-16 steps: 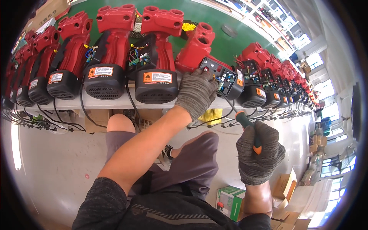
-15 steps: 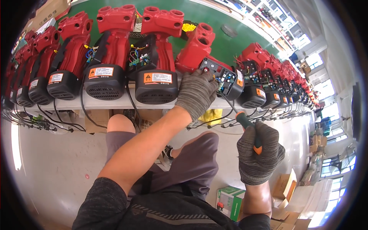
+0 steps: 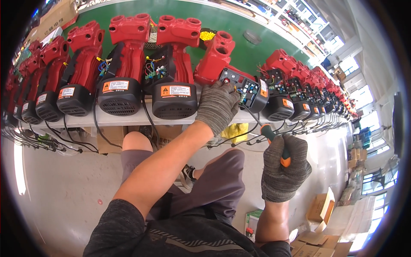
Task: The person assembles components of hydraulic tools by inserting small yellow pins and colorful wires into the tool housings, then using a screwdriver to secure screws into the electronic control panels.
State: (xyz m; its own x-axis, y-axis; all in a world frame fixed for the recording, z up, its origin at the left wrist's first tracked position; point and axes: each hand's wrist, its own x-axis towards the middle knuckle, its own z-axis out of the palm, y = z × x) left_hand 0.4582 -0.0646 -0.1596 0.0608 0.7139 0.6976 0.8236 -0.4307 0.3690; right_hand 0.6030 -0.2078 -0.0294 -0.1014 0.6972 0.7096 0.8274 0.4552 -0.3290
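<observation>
In front of me a red pump (image 3: 215, 58) lies turned on the bench, its black wiring box (image 3: 233, 77) open and circuit parts showing inside. My left hand (image 3: 217, 107), in a grey knit glove, grips the pump at the near side of this box, fingertips beside a small red part; its thumb is hard to see. Lower right, my gloved right hand (image 3: 286, 171) is closed round the green and orange handle of a screwdriver (image 3: 268, 132). The screwdriver's shaft slants up and left to the box's near edge, where the tip is hidden.
More red pumps (image 3: 180, 64) with black motor ends stand in a row on both sides. Black cables (image 3: 147, 115) hang over the bench's white front edge (image 3: 171, 121). Behind, on the green bench top (image 3: 239, 51), sits a bowl of yellow caps (image 3: 207, 35). Cardboard boxes (image 3: 321, 207) lie lower right.
The view has shifted slightly, so the pumps sit a little lower. My right hand and the screwdriver appear slightly further left; both hands keep their grips.
</observation>
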